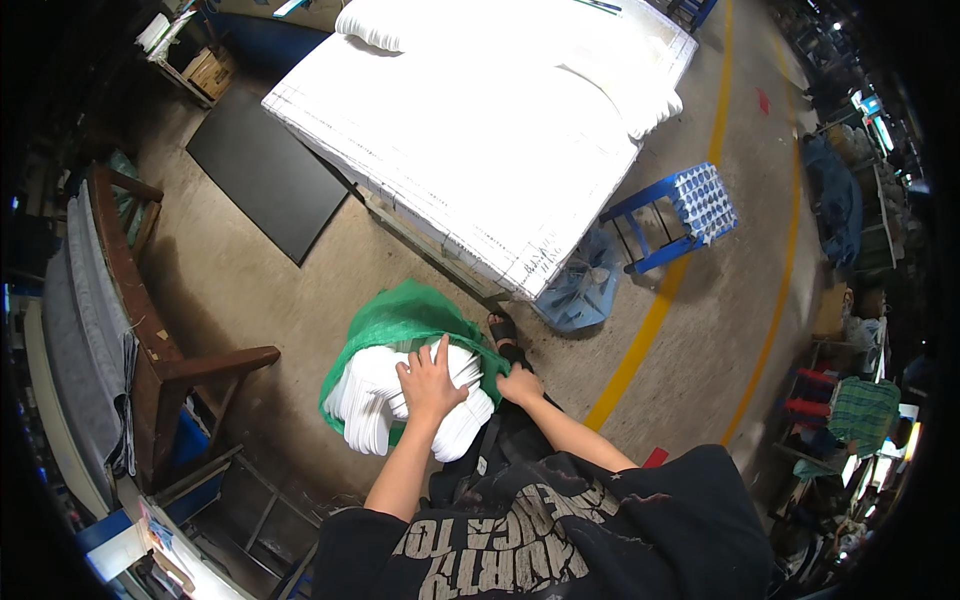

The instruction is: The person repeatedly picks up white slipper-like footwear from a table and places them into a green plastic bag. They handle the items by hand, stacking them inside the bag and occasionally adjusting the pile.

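Observation:
A green woven sack (405,308) stands on the floor in front of me, its mouth spread wide. Stacks of thin white pieces shaped like insoles (362,400) fill it and bulge out over the near side. My left hand (430,388) lies on top of these stacks with its fingers spread, holding nothing that I can see. At the sack's right edge, my right hand (519,384) is closed on the green cloth, with its fingertips partly hidden. The lower part of the sack is out of sight beneath the white pieces.
A large white-topped table (470,130) stands ahead, with more white stacks (370,25) on it. Right of it are a blue stool (655,215) and a clear plastic bag (580,290). To the left are a dark board (268,170) and a brown wooden frame (160,350).

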The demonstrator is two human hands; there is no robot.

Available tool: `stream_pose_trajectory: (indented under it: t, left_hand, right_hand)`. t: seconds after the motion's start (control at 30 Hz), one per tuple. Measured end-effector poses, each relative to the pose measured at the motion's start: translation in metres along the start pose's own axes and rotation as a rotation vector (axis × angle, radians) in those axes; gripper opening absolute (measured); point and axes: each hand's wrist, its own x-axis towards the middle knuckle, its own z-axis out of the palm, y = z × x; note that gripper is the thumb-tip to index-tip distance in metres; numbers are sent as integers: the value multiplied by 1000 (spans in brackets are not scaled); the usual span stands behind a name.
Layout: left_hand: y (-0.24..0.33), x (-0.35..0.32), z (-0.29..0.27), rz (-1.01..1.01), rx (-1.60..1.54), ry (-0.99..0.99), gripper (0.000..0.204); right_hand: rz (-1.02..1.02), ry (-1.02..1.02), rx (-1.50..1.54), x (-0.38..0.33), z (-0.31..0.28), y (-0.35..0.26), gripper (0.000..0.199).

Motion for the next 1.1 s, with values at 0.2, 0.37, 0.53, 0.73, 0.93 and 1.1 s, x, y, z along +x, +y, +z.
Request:
stream_pose_trajectory:
  t: [0.2,0.37,0.53,0.73,0.93,1.1]
  left_hand:
    - [-7,-8,9,48,-13,45,94]
    - [-7,-54,-10,147,-20,378,81]
    - [-25,-119,-27,104,-71,-65,94]
    - [-35,-90,1,96,43,-30,95]
    - [-28,-41,14,27,-37,218,86]
    - [-30,-11,31,-102,-48,119,92]
  right_hand:
    - [-333,-227,256,-7,29,34,43]
    - [-539,203,498,-42,33,22,13]
    - [-391,104,681,-39,42,10,18]
    - [-470,-17,763,-36,51,-5,32]
    - [-674,74,303,-36,-10,-1,31]
    - [-753,52,337,-40,-47,-13,34]
